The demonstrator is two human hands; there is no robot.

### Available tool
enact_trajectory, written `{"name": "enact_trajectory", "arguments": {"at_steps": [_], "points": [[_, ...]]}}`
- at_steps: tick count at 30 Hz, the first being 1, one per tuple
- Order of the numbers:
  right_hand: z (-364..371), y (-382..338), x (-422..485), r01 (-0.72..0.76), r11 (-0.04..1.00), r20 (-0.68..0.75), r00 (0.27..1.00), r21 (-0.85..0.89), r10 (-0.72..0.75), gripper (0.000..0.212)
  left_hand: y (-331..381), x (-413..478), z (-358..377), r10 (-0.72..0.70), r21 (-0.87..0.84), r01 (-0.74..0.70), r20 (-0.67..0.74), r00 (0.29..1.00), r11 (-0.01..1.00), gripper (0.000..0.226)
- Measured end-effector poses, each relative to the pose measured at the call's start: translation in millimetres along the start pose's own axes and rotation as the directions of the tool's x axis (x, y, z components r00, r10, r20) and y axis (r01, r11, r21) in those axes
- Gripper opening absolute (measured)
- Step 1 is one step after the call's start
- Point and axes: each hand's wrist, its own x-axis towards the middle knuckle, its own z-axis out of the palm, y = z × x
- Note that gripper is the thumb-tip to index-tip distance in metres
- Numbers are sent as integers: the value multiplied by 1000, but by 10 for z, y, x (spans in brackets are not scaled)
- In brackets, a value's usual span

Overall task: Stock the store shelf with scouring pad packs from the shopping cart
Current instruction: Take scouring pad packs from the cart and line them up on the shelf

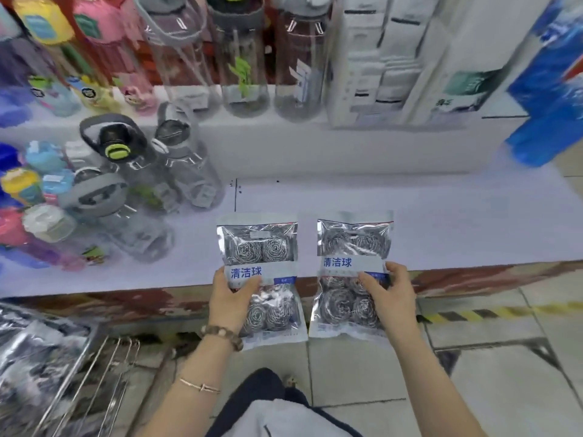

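Two clear packs of steel scouring pads with white-and-blue labels are side by side over the front edge of the low white shelf (441,222). My left hand (232,299) grips the left pack (258,247) at its middle, thumb on the label. My right hand (389,294) grips the right pack (353,244) the same way. The top halves of both packs lie over the shelf surface; the lower halves hang past the edge. The shopping cart (79,367) stands at the lower left, with more silver packs (28,351) inside it.
Clear water bottles (176,171) and coloured children's bottles (34,190) crowd the left of the shelf. More bottles and white boxes (388,58) line the upper tier. Blue packages (549,89) stand at the right. Tiled floor with a yellow-black stripe (492,312) lies below.
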Motion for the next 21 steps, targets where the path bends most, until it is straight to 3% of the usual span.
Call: {"name": "enact_trajectory", "arguments": {"at_steps": [3, 8, 14, 21], "points": [[-179, 72, 248, -34, 999, -64, 997, 27, 35, 39, 168, 103, 368, 11, 7, -12, 42, 999, 1000, 39], [-422, 180, 664, -85, 995, -116, 989, 43, 89, 39, 330, 401, 892, -12, 34, 8, 134, 991, 999, 61], [-759, 109, 1306, -100, 994, -175, 979, 37, 105, 38, 692, 762, 1613, 9, 37, -17, 216, 976, 999, 47], [-1162, 128, 2070, -132, 991, -199, 971, 31, 136, 35, 1027, 1111, 2489, 13, 53, -29, 286, 958, 998, 58]]}}
